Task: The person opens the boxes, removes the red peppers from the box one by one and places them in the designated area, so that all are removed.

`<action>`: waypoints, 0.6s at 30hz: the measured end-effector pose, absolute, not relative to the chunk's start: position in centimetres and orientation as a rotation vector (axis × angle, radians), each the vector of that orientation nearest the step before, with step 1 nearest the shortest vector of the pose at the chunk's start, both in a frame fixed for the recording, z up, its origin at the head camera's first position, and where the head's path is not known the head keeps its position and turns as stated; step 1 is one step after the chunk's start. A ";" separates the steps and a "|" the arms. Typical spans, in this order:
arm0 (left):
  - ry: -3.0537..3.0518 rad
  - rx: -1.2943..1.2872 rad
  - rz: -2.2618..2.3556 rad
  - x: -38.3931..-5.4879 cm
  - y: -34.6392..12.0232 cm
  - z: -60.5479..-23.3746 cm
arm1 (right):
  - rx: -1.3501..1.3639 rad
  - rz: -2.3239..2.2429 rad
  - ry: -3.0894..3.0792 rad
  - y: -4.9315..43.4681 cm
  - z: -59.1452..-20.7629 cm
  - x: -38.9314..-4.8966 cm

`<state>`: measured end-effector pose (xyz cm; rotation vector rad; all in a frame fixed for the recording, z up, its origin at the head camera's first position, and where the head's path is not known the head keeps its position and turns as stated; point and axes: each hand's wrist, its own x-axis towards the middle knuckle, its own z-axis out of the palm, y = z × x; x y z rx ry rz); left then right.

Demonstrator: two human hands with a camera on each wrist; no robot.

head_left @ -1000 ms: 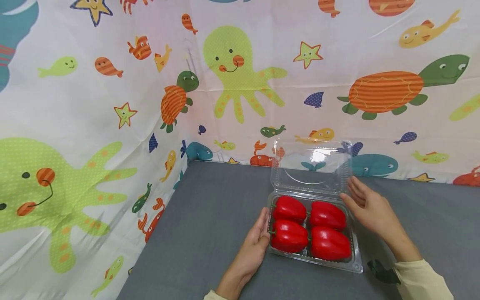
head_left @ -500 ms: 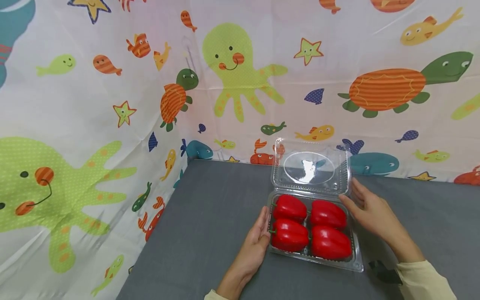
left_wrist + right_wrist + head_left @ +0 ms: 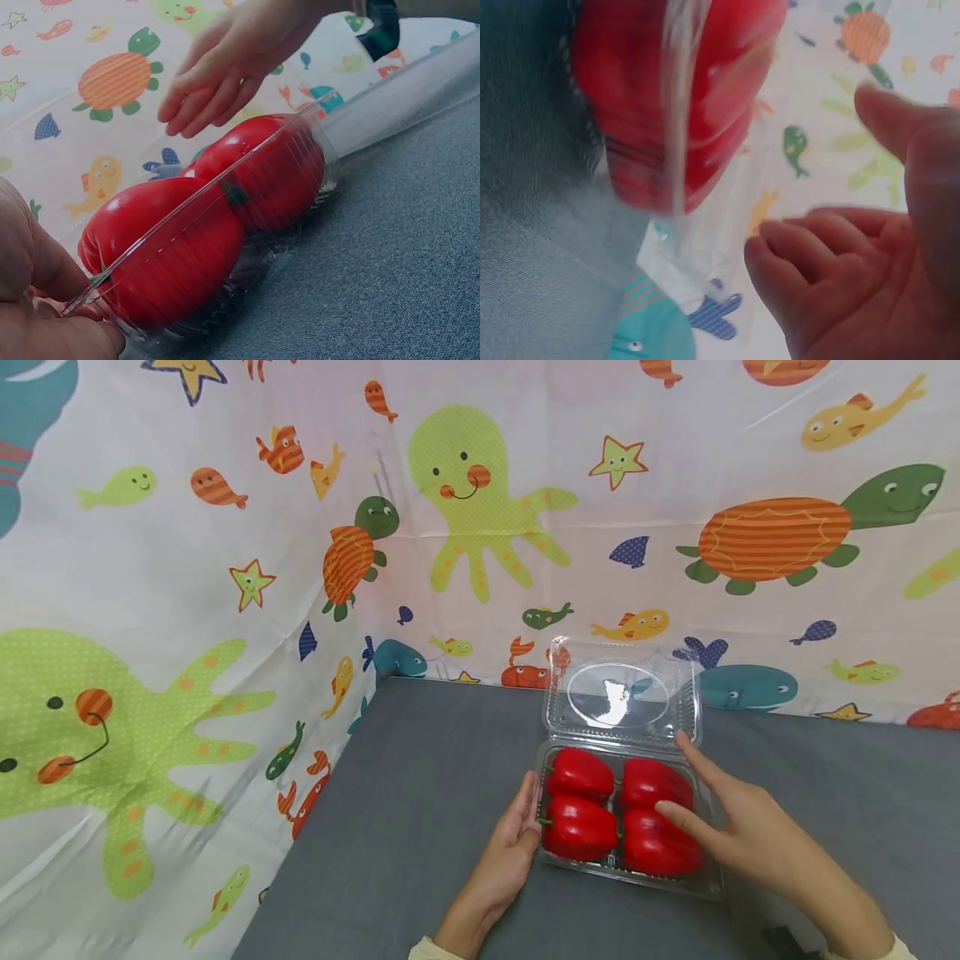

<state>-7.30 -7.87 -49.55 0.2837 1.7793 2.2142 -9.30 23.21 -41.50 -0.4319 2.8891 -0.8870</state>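
Several red bell peppers [image 3: 581, 829] lie in two rows in a clear plastic clamshell container [image 3: 630, 878]. Its lid [image 3: 618, 695] stands raised at the back, hinged to the base. My left hand [image 3: 497, 864] is at the container's left side; in the left wrist view its thumb and fingers pinch the rim at a corner. My right hand [image 3: 761, 831] hovers over the container's right edge, fingers extended, overlapping the front right pepper in the head view. In the right wrist view the right palm [image 3: 862, 281] faces the container with nothing in it.
A grey cloth-covered table [image 3: 390, 827] lies beneath. Behind and to the left hangs a white curtain [image 3: 285, 535] printed with sea animals, close to the raised lid. A dark band [image 3: 379, 30] is on the right wrist.
The right hand has left the lid's right corner and come nearer, over the container's right side. The lid tilted slightly, then stayed upright. The left hand keeps its place.
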 end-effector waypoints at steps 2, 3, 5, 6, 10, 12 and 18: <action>1.780 0.286 2.213 -7.3 -7.9 -49.6 | -0.469 -0.884 2.851 22.8 -41.5 -8.4; 1.779 0.284 2.212 -7.3 -7.9 -49.6 | -0.485 -0.881 2.835 22.7 -41.6 -8.0; 1.780 0.278 2.208 -7.2 -7.9 -49.6 | -0.513 -0.867 2.817 22.4 -41.9 -7.2; 1.781 0.275 2.207 -7.2 -7.9 -49.6 | -0.514 -0.854 2.805 22.3 -42.0 -6.9; 1.786 0.263 2.206 -7.2 -8.0 -49.4 | -0.532 -0.797 2.793 22.0 -42.7 -6.1; 1.787 0.265 2.205 -7.2 -8.1 -49.3 | -0.519 -0.773 2.787 21.8 -43.0 -5.9; 1.778 0.280 2.199 -7.4 -7.9 -49.4 | -0.473 -0.692 2.849 21.2 -43.7 -5.2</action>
